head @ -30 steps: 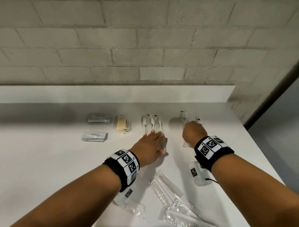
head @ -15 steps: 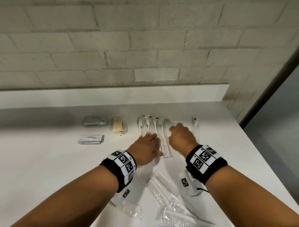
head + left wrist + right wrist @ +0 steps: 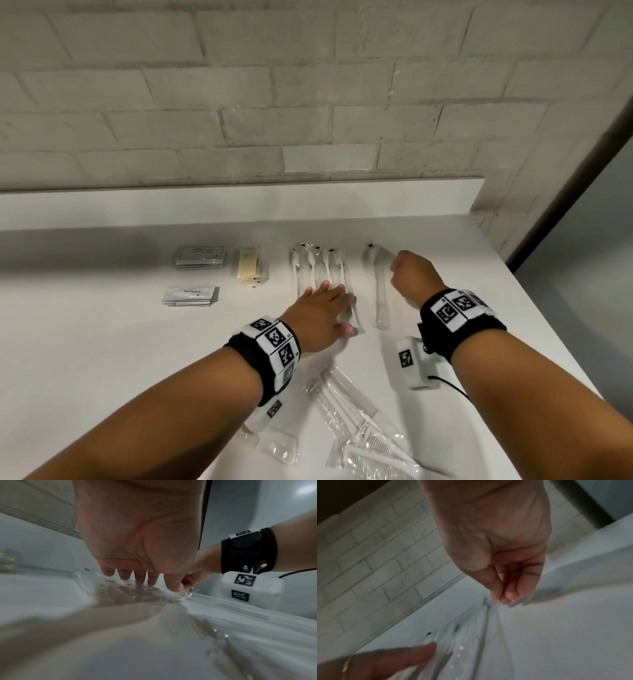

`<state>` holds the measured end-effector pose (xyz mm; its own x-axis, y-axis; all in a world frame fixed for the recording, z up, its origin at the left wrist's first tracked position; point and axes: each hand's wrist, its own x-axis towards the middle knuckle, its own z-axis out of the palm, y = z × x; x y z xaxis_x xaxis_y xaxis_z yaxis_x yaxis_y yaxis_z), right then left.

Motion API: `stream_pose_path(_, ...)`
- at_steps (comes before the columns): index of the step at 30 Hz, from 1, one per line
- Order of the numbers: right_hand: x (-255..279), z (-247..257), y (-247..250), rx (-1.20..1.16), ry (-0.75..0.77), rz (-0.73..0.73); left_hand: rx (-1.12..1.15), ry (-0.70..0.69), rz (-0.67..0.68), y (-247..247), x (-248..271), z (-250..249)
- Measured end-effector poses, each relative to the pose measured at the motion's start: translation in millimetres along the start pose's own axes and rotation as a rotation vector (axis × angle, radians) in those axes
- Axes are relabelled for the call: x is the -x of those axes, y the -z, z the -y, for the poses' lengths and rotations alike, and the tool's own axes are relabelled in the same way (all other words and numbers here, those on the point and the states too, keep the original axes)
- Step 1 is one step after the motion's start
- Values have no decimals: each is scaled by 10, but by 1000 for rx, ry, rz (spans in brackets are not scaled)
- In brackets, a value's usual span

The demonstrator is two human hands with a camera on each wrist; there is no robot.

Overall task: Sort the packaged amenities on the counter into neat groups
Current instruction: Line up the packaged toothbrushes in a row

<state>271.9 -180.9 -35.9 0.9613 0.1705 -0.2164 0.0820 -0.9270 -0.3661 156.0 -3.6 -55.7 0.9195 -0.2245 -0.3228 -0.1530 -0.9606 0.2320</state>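
Observation:
A row of several clear-wrapped toothbrushes [image 3: 318, 267] lies side by side on the white counter [image 3: 102, 342]. My left hand [image 3: 327, 303] rests flat on the near ends of that row, fingers straight; in the left wrist view its fingertips [image 3: 137, 578] press the crinkled wrappers [image 3: 130, 593]. One more wrapped toothbrush [image 3: 379, 294] lies alone just to the right of the row. My right hand [image 3: 409, 274] hovers at its right side, fingers curled in beside the thumb. In the right wrist view the right hand [image 3: 505, 588] holds nothing and that wrapper [image 3: 481, 628] lies below it.
Grey flat packs [image 3: 200, 256], toothpaste sachets [image 3: 190, 295] and cream-coloured packs [image 3: 249, 269] sit in groups at the left. Wrapped combs [image 3: 346, 411] lie in a loose pile near me. A raised ledge [image 3: 239, 202] backs the counter; its right edge [image 3: 548, 342] is close.
My right hand slid one toothbrush left to the row, then came back right to the lone toothbrush. My left hand has stayed flat on the row.

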Motion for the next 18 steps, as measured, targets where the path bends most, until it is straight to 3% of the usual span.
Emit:
stream_pose_path(9,198,156,-82,418,516,-139,-40,-25,-10,2,-29,-49)
stream_pose_path(13,253,168,-16,607,658,-60,-28,-27,-23,-16,-58,-75)
stream_pose_path(15,247,122,-41,657,600,32,-32,-26,-20,-25,-67,-76)
stream_pose_path(18,214,11,-30,518,378,103,-24,-21,-25,-26,-75,-70)
